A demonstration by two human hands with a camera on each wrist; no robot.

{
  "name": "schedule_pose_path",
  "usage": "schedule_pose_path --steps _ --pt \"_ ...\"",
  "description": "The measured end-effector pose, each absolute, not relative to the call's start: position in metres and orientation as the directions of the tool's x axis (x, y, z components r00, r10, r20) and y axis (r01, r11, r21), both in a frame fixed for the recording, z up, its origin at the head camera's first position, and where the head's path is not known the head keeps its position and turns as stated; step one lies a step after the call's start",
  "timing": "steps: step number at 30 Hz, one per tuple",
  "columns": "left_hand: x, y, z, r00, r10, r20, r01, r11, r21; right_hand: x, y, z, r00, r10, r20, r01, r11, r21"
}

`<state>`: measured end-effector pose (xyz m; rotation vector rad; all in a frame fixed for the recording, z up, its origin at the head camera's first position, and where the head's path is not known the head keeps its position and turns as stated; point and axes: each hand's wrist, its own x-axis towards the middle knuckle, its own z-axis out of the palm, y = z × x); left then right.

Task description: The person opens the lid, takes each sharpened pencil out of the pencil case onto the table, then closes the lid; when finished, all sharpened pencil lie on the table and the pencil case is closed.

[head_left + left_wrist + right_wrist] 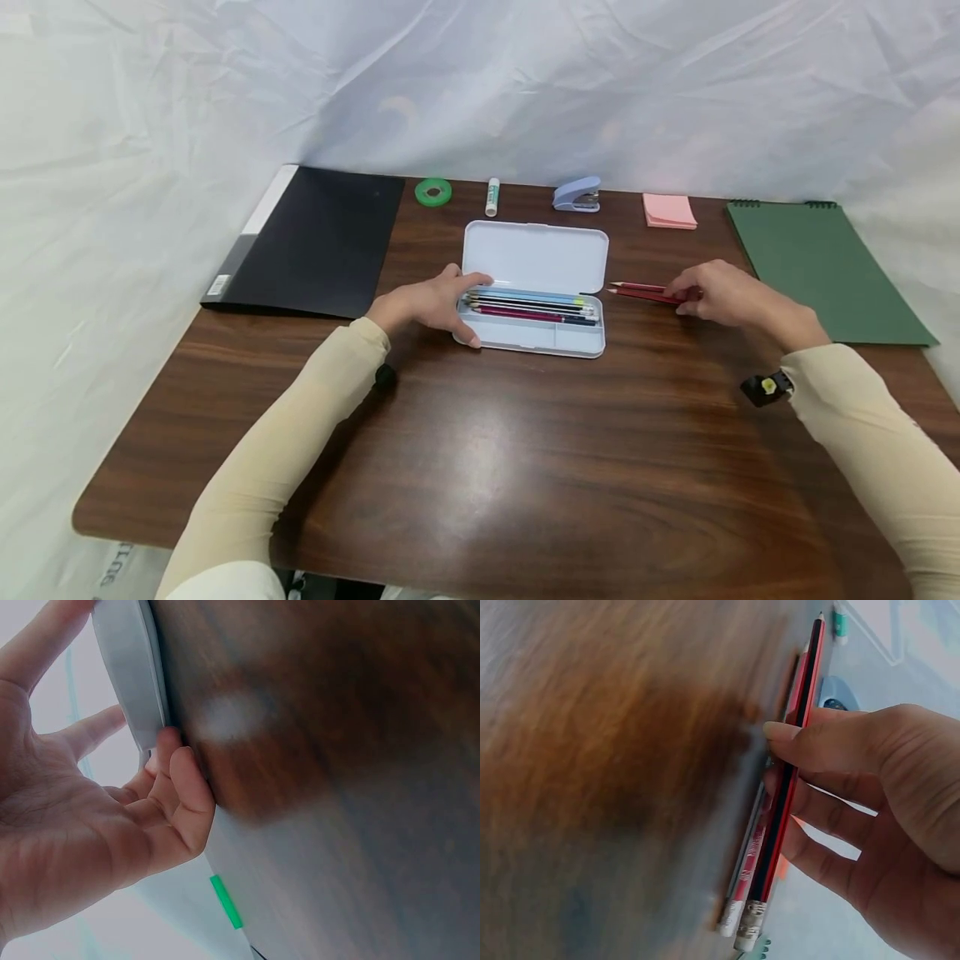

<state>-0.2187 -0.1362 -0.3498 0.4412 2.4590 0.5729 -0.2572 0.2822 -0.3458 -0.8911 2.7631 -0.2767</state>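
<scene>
Condition: the pencil case (517, 335) is white, shallow and rounded at the corners, lying on the dark brown wood-grain table (487, 450) with its lid (535, 256) folded back on the far side. Stored pencils (517, 314) in light blue, black and dark red lie along the case's long rear compartment; a divider splits the near strip in two. To the right, the red pencils (774, 840) have pale ends and sharpened tips pointing left towards the case; one carries black stripes, the other printed lettering on a pinkish barrel.

Count, left to right: one black folder (322, 237), one green tape roll (422, 191), one glue stick (492, 197), one pencil case, one lilac stapler (577, 195), two red pencils, one pink sticky-note pad (669, 211), one green spiral notebook (817, 267). The stored pencils number several; the exact figure cannot be told.

Grip: the left grip (431, 304), a bare hand, has thumb and forefinger spread wide apart, touching the case at its left end. The right grip (716, 292) is pinched on both red pencils together, thumb against the striped one, just right of the case.
</scene>
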Motion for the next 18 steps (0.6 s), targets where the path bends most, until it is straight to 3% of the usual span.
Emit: schedule_pose_path --steps 18 --pt "-0.2206 -0.1348 -0.3489 -0.782 0.416 -0.464 0.168 0.858 0.485 -0.2573 0.2882 -0.3552 -0.815 -0.572 -0.091 -0.542 0.808 -0.231"
